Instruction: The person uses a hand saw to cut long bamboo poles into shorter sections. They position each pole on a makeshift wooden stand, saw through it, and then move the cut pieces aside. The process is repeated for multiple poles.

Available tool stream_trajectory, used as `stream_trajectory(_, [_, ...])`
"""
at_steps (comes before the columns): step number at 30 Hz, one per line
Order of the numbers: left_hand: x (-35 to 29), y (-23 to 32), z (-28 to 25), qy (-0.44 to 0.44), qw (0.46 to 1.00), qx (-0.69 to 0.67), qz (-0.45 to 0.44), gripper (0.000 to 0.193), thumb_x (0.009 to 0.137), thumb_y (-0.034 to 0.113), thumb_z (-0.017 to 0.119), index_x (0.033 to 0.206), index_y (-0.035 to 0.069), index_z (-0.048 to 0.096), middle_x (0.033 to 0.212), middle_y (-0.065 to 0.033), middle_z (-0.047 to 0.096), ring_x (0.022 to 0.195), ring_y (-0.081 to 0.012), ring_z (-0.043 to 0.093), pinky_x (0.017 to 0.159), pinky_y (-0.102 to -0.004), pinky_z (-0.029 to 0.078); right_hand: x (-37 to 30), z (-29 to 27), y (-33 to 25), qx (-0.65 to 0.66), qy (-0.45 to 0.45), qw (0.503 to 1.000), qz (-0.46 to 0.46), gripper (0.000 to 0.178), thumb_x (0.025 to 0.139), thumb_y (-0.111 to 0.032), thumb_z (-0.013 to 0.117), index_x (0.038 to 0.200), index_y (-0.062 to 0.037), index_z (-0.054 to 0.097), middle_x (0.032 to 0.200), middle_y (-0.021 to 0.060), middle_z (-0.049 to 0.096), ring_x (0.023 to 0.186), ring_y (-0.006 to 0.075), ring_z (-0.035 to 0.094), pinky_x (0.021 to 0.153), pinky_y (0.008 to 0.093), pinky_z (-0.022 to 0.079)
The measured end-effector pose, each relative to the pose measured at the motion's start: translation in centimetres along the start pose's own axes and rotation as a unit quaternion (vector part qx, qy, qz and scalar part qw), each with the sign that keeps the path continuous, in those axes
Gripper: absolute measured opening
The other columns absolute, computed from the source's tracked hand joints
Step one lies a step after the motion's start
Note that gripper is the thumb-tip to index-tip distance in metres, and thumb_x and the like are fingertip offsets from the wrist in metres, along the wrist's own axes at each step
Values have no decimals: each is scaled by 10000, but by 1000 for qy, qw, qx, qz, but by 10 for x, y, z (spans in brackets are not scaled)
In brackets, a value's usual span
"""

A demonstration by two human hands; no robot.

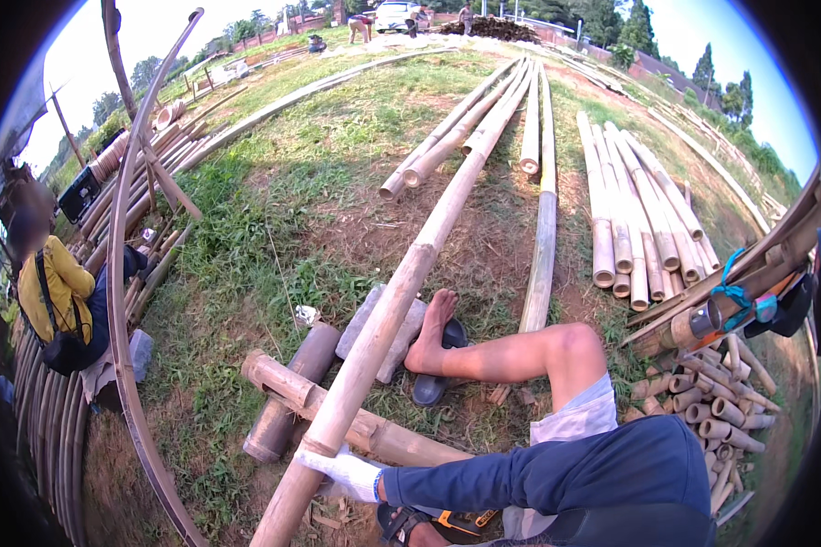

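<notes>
My right hand [345, 474], in a white knit glove, is closed around the lower part of a long bamboo pole [410, 269]. From the lower edge the pole slants up and away to the right. It passes over a thick bamboo piece [383, 436] with a notch cut near its left end. That piece lies across a short dark log [292, 392]. Grey stone blocks [397, 333] lie under the pole beyond it. My bare foot [433, 337] is against the blocks, beside a dark sandal [442, 365]. My left hand is out of view.
Long bamboo poles [616, 201] lie on the grass ahead and right. Cut bamboo tubes [716, 410] are heaped at right. A yellow-and-black tool [465, 521] lies near my sandalled foot. A bent bamboo strip [119, 301] rises at left, near a person in yellow [64, 292].
</notes>
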State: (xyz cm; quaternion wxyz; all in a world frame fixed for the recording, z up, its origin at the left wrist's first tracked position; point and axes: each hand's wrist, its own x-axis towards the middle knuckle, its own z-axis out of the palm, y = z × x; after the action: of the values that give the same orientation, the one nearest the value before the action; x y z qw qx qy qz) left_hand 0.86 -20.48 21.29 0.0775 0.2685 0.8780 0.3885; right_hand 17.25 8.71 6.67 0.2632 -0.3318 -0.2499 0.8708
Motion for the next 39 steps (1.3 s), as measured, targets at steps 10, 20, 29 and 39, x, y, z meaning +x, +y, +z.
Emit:
stream_trajectory(10, [9,40,52,-110,971,-211,-40,497,989,342,858,1316,56,617,941,-62,656,751,-206,623,629,-391,517,-47,-60,-33,-348,-263,897,-74,900,1051,-541,757,1725,-80,378,1569,161,547,1442,281,566,1133,403,524])
stream_trajectory(20, [29,232,214,-193,809,-541,124,358,1120,284,722,1323,32,570,916,25,542,751,-31,521,597,-211,414,-72,132,-271,-361,-213,768,-484,1105,969,-510,846,1716,-56,170,1416,231,586,1256,279,666,984,400,598])
stream_trajectory(29, [54,105,344,-177,913,53,364,1090,798,465,974,1639,14,447,1416,-234,612,1312,-415,585,1136,-528,469,-110,126,-396,-504,-138,661,-539,948,921,-650,841,1540,-24,488,1134,142,700,1002,213,721,900,378,595])
stream_trajectory(39, [62,49,330,-145,882,208,397,784,749,304,969,1397,51,606,1254,-141,637,1197,-350,626,988,-476,528,-85,144,-332,-553,-164,599,-556,824,964,-580,785,1550,-80,494,1236,212,715,1146,341,744,1022,443,574])
